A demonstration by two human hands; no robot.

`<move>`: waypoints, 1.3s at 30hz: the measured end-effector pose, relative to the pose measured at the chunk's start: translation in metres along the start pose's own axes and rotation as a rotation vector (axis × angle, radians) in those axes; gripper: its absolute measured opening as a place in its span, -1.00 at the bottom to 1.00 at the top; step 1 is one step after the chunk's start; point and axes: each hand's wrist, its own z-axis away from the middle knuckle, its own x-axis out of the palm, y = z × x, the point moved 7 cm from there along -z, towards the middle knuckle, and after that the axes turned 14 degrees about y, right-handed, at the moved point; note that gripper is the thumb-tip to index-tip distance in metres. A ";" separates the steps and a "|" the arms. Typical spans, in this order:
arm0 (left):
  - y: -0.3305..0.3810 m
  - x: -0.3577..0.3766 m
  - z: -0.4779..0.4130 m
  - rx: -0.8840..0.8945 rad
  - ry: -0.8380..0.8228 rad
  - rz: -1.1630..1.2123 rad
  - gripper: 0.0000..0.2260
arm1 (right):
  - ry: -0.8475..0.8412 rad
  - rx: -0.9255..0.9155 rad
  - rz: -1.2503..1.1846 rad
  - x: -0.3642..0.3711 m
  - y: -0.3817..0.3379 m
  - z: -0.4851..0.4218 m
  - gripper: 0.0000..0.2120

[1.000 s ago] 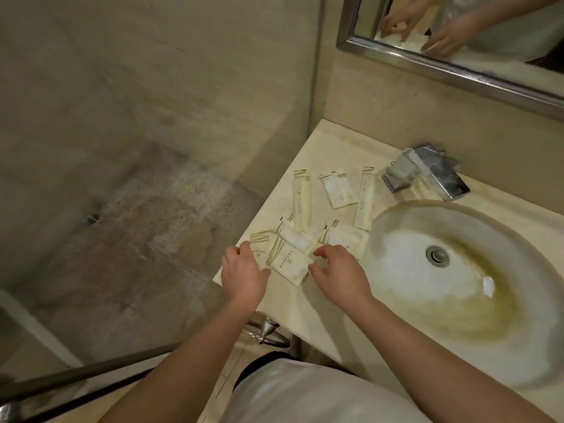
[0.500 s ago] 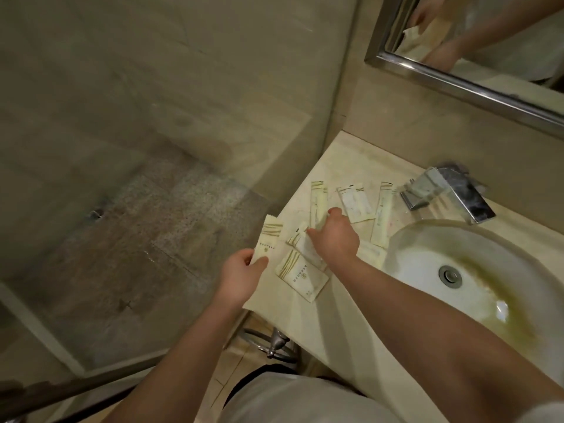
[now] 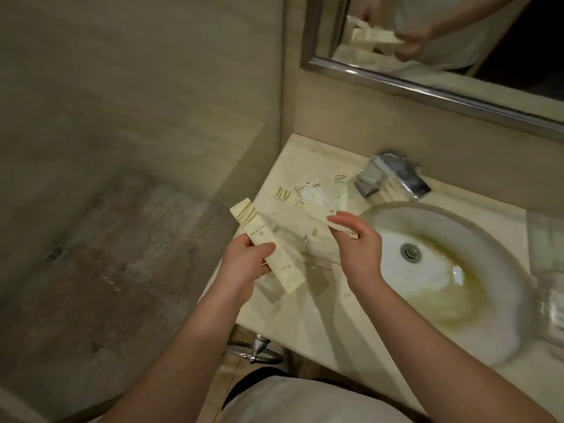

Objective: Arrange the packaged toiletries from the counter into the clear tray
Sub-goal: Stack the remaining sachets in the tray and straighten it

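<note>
Cream packet [image 3: 254, 225] gripped by left hand [image 3: 244, 265] | right hand [image 3: 361, 250] pinches blurred sachet [image 3: 348, 232], apparently

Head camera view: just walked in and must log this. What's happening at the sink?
A person at the bathroom counter is collecting toiletries. The left hand grips a long cream packet; the right hand pinches a smaller packet. A few more packets lie by the faucet. The clear tray sits right of the sink, blurred.

Dim, warm yellow cast. Motion blur throughout, worst at right edge. Soft shadows on counter [image 3: 317, 303]. Small glare patch in sink [image 3: 500, 288]. Wide-angle bowing at borders.
</note>
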 end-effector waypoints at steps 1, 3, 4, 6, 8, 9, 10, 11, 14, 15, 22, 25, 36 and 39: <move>-0.001 0.012 0.006 0.005 -0.038 -0.002 -0.82 | 0.008 0.034 -0.019 -0.016 0.000 0.000 -0.70; -0.004 0.040 0.022 0.028 -0.102 -0.056 -0.80 | 0.034 0.059 -0.034 -0.054 -0.001 0.000 -0.64; -0.007 0.054 0.030 0.048 -0.118 -0.099 -0.81 | 0.054 0.058 -0.041 -0.074 -0.001 0.000 -0.64; -0.014 0.080 0.046 0.074 -0.152 -0.164 -0.84 | 0.101 0.046 -0.052 -0.113 0.000 0.001 -0.69; -0.026 0.113 0.069 0.078 -0.202 -0.201 -0.84 | 0.141 0.037 -0.057 -0.159 0.007 0.002 -0.68; -0.034 0.129 0.082 0.072 -0.218 -0.213 -0.84 | 0.150 0.038 -0.062 -0.184 0.011 0.003 -0.64; -0.043 0.146 0.096 0.058 -0.231 -0.217 -0.83 | 0.151 0.037 -0.083 -0.208 0.015 0.005 -0.60; -0.051 0.160 0.108 0.045 -0.246 -0.213 -0.84 | 0.153 0.040 -0.121 -0.227 0.018 0.006 -0.59; -0.083 0.213 0.153 0.018 -0.321 -0.227 -0.88 | 0.251 0.060 -0.171 -0.301 0.034 0.008 -0.70; -0.095 0.229 0.165 0.015 -0.327 -0.246 -0.88 | 0.297 0.073 -0.167 -0.324 0.041 0.009 -0.72; -0.152 0.317 0.225 -0.056 -0.369 -0.273 -0.84 | 0.613 0.244 -0.236 -0.455 0.087 0.015 -0.65; -0.170 0.350 0.239 -0.131 -0.334 -0.234 -0.86 | 0.753 0.318 -0.296 -0.494 0.101 0.005 -0.70; -0.270 0.487 0.286 -0.487 -0.366 -0.264 -0.80 | 0.920 0.372 -0.128 -0.592 0.113 -0.064 -0.78; -0.289 0.505 0.287 -0.558 -0.332 -0.253 -0.77 | 0.912 0.399 -0.038 -0.606 0.126 -0.084 -0.77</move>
